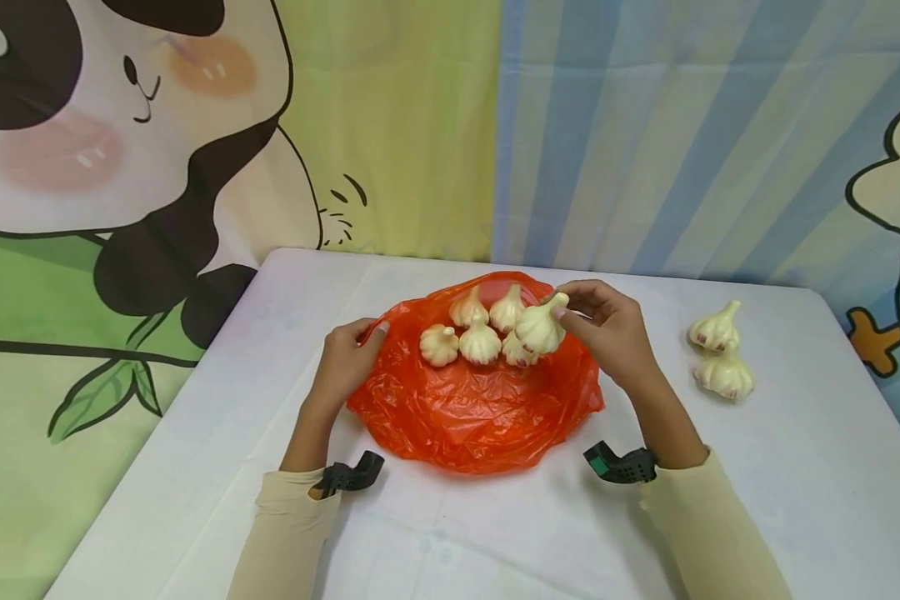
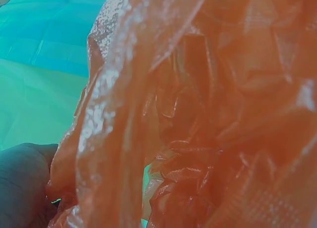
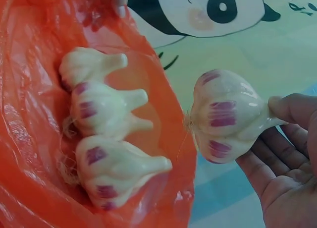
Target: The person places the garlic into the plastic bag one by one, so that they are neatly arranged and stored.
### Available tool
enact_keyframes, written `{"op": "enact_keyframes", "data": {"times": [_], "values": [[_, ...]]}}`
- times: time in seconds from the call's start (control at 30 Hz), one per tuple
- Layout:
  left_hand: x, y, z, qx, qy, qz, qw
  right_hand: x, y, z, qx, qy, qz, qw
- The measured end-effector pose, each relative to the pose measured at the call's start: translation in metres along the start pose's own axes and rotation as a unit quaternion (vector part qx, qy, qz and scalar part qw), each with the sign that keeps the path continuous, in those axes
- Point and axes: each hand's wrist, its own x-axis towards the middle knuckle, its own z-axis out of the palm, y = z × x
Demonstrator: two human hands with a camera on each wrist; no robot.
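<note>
A red plastic bag [image 1: 457, 417] lies spread on the table, with several garlic bulbs [image 1: 480, 343] in its opening. The left hand [image 1: 348, 358] pinches the bag's left edge between thumb and fingers. In the left wrist view the crumpled bag [image 2: 198, 114] fills most of the picture, and part of the left hand [image 2: 25, 183] shows at lower left. By its stem the right hand [image 1: 607, 329] pinches one garlic bulb [image 1: 540, 329], held above the bag's right side. The right wrist view shows this bulb [image 3: 228, 116], pale with purple patches, apart from those in the bag.
Two more garlic bulbs [image 1: 720, 350] lie touching on the white table [image 1: 780, 467], right of the right hand. A printed curtain [image 1: 390, 125] with a panda hangs behind the table. Dark bands [image 1: 622, 464] with camera mounts sit on both wrists.
</note>
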Motion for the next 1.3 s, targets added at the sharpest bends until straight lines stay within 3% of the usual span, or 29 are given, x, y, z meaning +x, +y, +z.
{"op": "enact_keyframes", "data": {"times": [0.17, 0.63, 0.9, 1.13, 1.3], "values": [[0.001, 0.000, 0.002, -0.004, -0.002, -0.004, 1.0000, 0.003, -0.001, 0.013, 0.015, -0.036, -0.011, 0.9992], [0.001, -0.001, 0.002, 0.005, 0.003, 0.002, 1.0000, 0.007, 0.005, 0.056, 0.041, -0.134, 0.018, 0.9899], [0.002, -0.002, 0.003, 0.001, 0.005, 0.001, 1.0000, 0.010, 0.011, 0.066, 0.044, -0.175, 0.038, 0.9830], [0.002, -0.002, 0.002, 0.002, 0.003, 0.001, 1.0000, 0.014, 0.015, 0.072, 0.022, -0.179, 0.031, 0.9831], [0.001, 0.000, 0.001, 0.001, 0.003, 0.000, 1.0000, 0.016, 0.020, 0.077, 0.015, -0.211, 0.040, 0.9766]]}}
